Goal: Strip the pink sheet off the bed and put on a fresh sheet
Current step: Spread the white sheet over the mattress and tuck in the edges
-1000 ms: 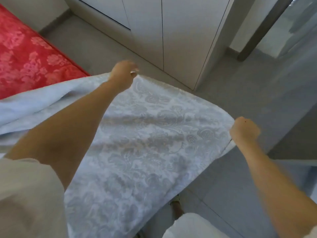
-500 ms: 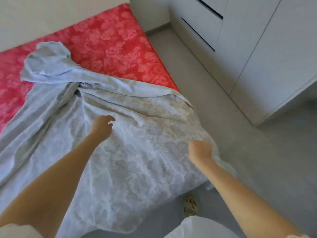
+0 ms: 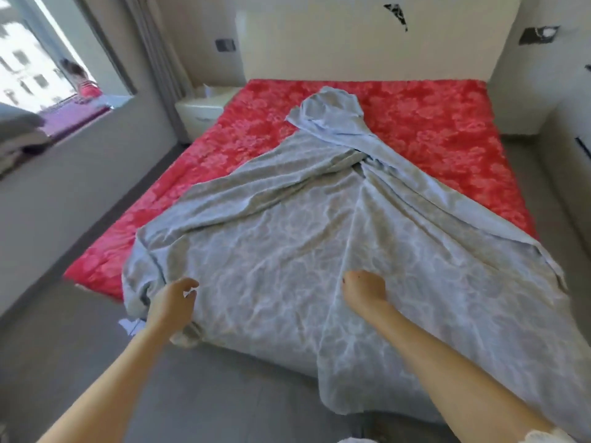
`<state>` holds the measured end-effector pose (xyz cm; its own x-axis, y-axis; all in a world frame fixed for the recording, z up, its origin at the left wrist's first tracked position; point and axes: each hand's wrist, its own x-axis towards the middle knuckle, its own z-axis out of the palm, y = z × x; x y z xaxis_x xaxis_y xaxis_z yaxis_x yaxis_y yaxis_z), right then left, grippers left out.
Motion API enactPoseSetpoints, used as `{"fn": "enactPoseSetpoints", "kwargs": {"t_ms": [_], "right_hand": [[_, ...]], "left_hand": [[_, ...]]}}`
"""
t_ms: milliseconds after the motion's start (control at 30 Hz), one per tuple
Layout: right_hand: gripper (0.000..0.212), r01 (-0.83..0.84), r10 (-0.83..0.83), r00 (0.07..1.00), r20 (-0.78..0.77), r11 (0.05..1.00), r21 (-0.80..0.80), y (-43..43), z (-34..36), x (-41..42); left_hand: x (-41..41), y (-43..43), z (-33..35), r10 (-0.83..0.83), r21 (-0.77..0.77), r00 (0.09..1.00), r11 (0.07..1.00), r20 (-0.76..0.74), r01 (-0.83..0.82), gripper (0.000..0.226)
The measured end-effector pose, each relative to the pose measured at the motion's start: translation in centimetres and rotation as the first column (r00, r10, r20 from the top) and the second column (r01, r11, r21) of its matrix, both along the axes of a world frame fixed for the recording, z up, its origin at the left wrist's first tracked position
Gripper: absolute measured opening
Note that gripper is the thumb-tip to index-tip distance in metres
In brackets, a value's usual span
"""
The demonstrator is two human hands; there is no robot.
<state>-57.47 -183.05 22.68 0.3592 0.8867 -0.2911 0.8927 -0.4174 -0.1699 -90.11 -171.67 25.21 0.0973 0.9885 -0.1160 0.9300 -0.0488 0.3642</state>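
Pale blue sheet (image 3: 287, 244): crumpled over foot half of bed (image 3: 431, 123), narrowing to a bunched tip near bed's head. One corner at bed's foot cut off by frame edge. Red floral top of bed bare around it; cannot tell whether mattress or cover.
Left hand (image 3: 174, 302): over bunched sheet corner at bed's foot, on side nearer window (image 3: 32, 75). Fingers half curled, thumb apart, nothing held.
Right hand (image 3: 363, 290): on sheet at middle of bed's foot. Fingers curled under, hidden by its own back; cannot tell whether cloth gripped.
Dark mark (image 3: 396, 12) on headboard (image 3: 319, 43) above bed: too blurred to read.
White scrap (image 3: 128, 324) on floor (image 3: 224, 394) by bed's foot: unidentifiable.
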Motion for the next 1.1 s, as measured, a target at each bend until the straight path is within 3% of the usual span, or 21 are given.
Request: {"fn": "enactPoseSetpoints", "kwargs": {"t_ms": [67, 200, 400, 533, 600, 733, 833, 933, 1000, 1100], "right_hand": [[0.022, -0.090, 0.090, 0.996, 0.010, 0.996, -0.018, 3.0, 0.1, -4.8], [0.041, -0.200, 0.200, 0.979, 0.026, 0.980, -0.025, 9.4, -0.2, -12.7], [0.040, -0.323, 0.323, 0.946, 0.011, 0.946, -0.035, 19.0, -1.4, -22.4], [0.042, -0.311, 0.311, 0.950, -0.032, 0.950, 0.013, 21.4, -1.7, -25.2], [0.045, -0.342, 0.343, 0.935, -0.093, 0.939, 0.020, 20.6, -1.0, -24.9], [0.051, -0.342, 0.321, 0.900, -0.294, 0.940, -0.020, 15.5, 0.4, -21.3], [0.051, -0.120, 0.121, 0.942, -0.312, 0.993, 0.020, 8.6, 1.8, -16.4], [0.051, 0.195, -0.175, 0.943, -0.283, 0.980, 0.046, -1.8, 3.0, -10.1], [0.053, 0.289, -0.271, 0.925, -0.268, 0.957, 0.031, -6.6, 3.6, -7.3], [0.052, 0.496, -0.468, 0.845, -0.257, 0.867, 0.051, -17.7, 5.2, -1.4]], "left_hand": [[-6.8, 0.1, 0.1, 0.149, -0.022, 0.989, 0.988, -0.020, -0.150, 0.027], [-16.0, 0.6, -0.4, 0.347, -0.027, 0.938, 0.938, 0.027, -0.346, 0.023], [-23.0, 4.3, -1.7, 0.461, -0.072, 0.881, 0.887, 0.106, -0.456, 0.026], [-23.0, 8.5, -0.6, 0.427, -0.082, 0.886, 0.904, 0.180, -0.419, 0.021], [-20.6, 10.5, 0.9, 0.334, -0.128, 0.918, 0.941, 0.214, -0.313, 0.019], [-11.4, 12.8, 4.4, -0.050, -0.216, 0.942, 0.968, 0.333, 0.128, 0.015], [-1.7, 11.6, 7.5, -0.346, -0.180, 0.825, 0.869, 0.447, 0.461, 0.015], [9.2, 6.3, 9.5, -0.553, -0.150, 0.659, 0.698, 0.510, 0.701, 0.015], [13.7, 3.8, 10.3, -0.601, -0.115, 0.581, 0.634, 0.549, 0.765, 0.016], [23.8, -4.6, 11.2, -0.690, -0.092, 0.419, 0.458, 0.591, 0.884, 0.016]]}}
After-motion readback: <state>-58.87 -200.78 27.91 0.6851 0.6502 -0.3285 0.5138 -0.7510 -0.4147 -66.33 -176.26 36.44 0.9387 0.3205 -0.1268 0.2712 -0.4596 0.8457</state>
